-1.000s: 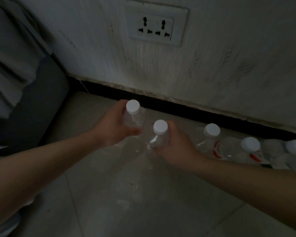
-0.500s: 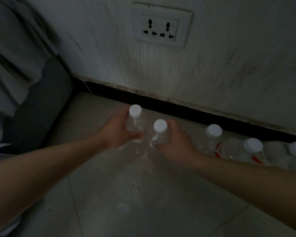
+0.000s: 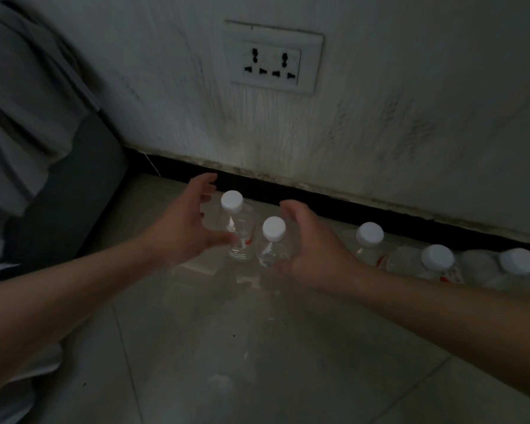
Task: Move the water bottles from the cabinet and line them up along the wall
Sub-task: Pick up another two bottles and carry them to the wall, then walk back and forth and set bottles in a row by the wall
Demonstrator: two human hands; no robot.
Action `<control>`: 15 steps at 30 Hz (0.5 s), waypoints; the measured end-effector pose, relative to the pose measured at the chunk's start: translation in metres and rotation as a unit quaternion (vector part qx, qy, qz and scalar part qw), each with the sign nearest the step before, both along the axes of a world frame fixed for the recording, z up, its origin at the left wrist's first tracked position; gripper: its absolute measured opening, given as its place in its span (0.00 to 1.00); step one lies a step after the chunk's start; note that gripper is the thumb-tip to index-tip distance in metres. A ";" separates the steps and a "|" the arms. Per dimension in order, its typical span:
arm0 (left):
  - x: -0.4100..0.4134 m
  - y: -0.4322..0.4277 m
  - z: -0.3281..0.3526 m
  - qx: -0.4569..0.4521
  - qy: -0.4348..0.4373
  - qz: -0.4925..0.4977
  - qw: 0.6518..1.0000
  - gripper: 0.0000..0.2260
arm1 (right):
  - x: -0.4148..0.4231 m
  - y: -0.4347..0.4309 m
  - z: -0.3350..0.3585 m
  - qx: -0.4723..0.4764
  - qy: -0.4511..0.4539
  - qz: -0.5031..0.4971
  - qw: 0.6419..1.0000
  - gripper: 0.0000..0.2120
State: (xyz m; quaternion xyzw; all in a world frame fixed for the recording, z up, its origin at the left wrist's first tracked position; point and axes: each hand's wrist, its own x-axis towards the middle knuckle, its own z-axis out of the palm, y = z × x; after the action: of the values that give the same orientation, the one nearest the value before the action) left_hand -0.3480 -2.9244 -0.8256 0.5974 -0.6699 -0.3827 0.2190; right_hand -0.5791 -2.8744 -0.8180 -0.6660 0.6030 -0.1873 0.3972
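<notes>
Two clear water bottles with white caps stand upright on the floor by the black skirting: the left bottle and the right bottle. My left hand is spread open just left of the left bottle, fingers off it. On the other side, my right hand hangs open next to the right bottle, fingers loosened from it. Three more capped bottles continue the row to the right along the wall.
A white wall with a double power socket rises behind the bottles, above a black skirting. A dark grey upholstered piece with grey fabric stands at the left. Pale floor tiles lie in front.
Both hands gripped the two bottles and lowered them to the floor by the skirting. Now both hands have let go and opened, and the bottles stand on their own.
</notes>
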 end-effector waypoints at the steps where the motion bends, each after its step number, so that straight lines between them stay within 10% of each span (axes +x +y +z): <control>1: 0.000 0.000 0.008 -0.013 -0.005 0.004 1.000 0.51 | -0.002 0.000 0.008 -0.007 -0.006 0.007 1.000 0.46; 15: -0.087 0.012 0.087 -0.099 -0.066 -0.143 0.983 0.39 | -0.089 0.014 0.083 -0.120 0.087 0.011 0.989 0.38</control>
State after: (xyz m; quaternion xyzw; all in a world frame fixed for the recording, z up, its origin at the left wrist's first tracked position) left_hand -0.4347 -2.9126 -0.7388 0.4952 -0.7957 -0.3016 0.1754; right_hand -0.6677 -2.8603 -0.7345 -0.7293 0.6008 -0.1956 0.2624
